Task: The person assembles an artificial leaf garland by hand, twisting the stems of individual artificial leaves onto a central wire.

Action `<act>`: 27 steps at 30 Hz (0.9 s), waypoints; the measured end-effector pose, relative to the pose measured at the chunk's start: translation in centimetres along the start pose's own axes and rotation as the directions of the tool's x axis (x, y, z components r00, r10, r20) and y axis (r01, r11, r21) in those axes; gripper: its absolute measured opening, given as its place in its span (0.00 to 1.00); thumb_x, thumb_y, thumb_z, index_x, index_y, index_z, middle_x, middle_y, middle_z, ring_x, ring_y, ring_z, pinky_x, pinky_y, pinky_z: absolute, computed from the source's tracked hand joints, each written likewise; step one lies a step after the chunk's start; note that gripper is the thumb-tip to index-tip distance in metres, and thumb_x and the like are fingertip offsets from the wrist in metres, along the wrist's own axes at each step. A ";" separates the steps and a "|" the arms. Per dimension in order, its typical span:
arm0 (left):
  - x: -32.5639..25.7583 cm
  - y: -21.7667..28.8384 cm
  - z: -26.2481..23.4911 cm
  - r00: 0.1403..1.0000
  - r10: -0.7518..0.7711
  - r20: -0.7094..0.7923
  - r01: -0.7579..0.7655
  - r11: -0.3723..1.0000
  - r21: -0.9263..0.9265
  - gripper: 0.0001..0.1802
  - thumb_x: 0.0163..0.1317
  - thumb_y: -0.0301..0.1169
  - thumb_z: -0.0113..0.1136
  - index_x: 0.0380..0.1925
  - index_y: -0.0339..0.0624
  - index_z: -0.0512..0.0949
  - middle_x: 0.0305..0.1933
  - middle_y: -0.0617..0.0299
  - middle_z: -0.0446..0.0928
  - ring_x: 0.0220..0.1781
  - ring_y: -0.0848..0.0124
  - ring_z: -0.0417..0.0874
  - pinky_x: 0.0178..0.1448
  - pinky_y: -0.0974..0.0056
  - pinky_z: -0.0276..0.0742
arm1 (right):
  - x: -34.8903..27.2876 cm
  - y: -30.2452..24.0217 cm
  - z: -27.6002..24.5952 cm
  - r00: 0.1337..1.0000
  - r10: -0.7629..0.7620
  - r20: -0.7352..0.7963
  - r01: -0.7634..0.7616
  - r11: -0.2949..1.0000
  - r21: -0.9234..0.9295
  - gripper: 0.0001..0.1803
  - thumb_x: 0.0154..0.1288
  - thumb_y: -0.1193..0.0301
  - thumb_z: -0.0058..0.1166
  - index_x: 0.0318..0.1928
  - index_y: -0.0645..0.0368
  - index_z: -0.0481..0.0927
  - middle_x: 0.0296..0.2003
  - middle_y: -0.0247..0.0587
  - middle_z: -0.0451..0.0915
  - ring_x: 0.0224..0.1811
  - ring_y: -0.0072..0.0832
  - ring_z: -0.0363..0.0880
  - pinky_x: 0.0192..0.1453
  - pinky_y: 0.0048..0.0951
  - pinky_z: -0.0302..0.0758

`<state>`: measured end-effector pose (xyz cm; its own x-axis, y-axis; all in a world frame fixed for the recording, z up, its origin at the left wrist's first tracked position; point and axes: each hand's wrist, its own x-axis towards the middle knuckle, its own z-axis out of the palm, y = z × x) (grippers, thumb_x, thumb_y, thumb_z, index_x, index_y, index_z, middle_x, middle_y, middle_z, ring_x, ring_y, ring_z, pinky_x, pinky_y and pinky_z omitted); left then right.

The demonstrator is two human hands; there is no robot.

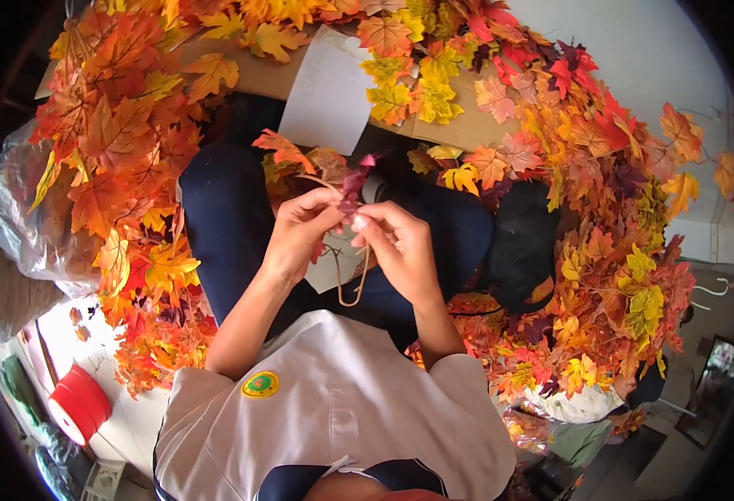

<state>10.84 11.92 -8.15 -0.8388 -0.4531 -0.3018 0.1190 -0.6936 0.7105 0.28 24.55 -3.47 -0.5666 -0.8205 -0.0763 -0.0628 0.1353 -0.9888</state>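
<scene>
My left hand [302,230] and my right hand [398,242] meet above my lap, fingertips pinched close together. Between them is a dark purple artificial leaf [352,185], and both hands grip it or its stem; the exact hold is partly hidden by the fingers. A thin tan cord [352,302] hangs in a loop below the hands, beside my right fingers. Just beyond my left hand, an orange artificial maple leaf [283,150] sticks up, seemingly on the same strand.
Heaps of orange, red and yellow artificial leaves [116,125] surround me on both sides and ahead. A white sheet [325,92] lies on cardboard [258,73] in front. A clear plastic bag [37,209] and a red spool [80,405] are at left, a black bag-like item [521,246] at right.
</scene>
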 end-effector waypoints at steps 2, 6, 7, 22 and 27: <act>-0.2 -0.4 -0.2 0.995 0.090 -0.032 -0.086 0.991 0.101 0.03 0.64 0.23 0.58 0.37 0.38 0.79 0.32 0.66 0.79 0.30 0.83 0.77 0.24 0.81 0.66 | 0.2 -0.3 0.2 0.999 -0.002 0.045 0.002 1.000 -0.013 0.08 0.68 0.75 0.55 0.43 0.68 0.78 0.34 0.39 0.81 0.33 0.21 0.81 0.37 0.20 0.77; -0.2 -0.5 -0.7 0.976 0.209 -0.059 -0.202 0.975 0.097 0.03 0.66 0.23 0.56 0.36 0.36 0.79 0.35 0.61 0.80 0.34 0.78 0.80 0.33 0.76 0.74 | 3.1 -2.2 -3.8 0.967 -0.115 0.229 0.218 0.837 -0.502 0.14 0.64 0.70 0.60 0.46 0.67 0.78 0.38 0.43 0.81 0.40 0.28 0.83 0.46 0.27 0.78; -0.4 -0.1 -0.9 0.978 0.194 -0.080 -0.188 0.979 0.075 0.04 0.66 0.24 0.56 0.36 0.36 0.79 0.35 0.60 0.81 0.35 0.76 0.81 0.36 0.73 0.75 | 4.6 -3.2 -5.9 0.970 -0.145 0.196 0.236 0.761 -0.604 0.17 0.64 0.66 0.61 0.48 0.64 0.78 0.40 0.43 0.82 0.43 0.29 0.82 0.50 0.29 0.77; -0.2 0.9 -0.7 0.990 0.052 -0.133 -0.071 0.987 -0.143 0.11 0.68 0.34 0.56 0.32 0.38 0.78 0.31 0.55 0.82 0.32 0.72 0.82 0.38 0.70 0.76 | 22.5 2.5 -29.4 0.804 0.198 -0.561 -0.432 0.843 -0.321 0.06 0.58 0.79 0.61 0.35 0.71 0.81 0.25 0.47 0.82 0.25 0.33 0.84 0.27 0.31 0.82; 0.0 0.8 -0.8 0.994 0.039 -0.105 -0.052 0.991 -0.125 0.11 0.68 0.35 0.57 0.31 0.38 0.78 0.30 0.56 0.81 0.30 0.71 0.82 0.36 0.70 0.75 | 20.4 -2.4 -26.4 0.875 0.057 -0.480 -0.328 0.800 -0.503 0.13 0.59 0.77 0.63 0.39 0.77 0.79 0.31 0.50 0.83 0.30 0.33 0.85 0.33 0.29 0.84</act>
<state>11.35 10.92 -8.03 -0.7732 -0.5361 -0.3387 0.2281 -0.7335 0.6403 -32.77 22.16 0.76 -0.8941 -0.4437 -0.0615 -0.2776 0.6566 -0.7013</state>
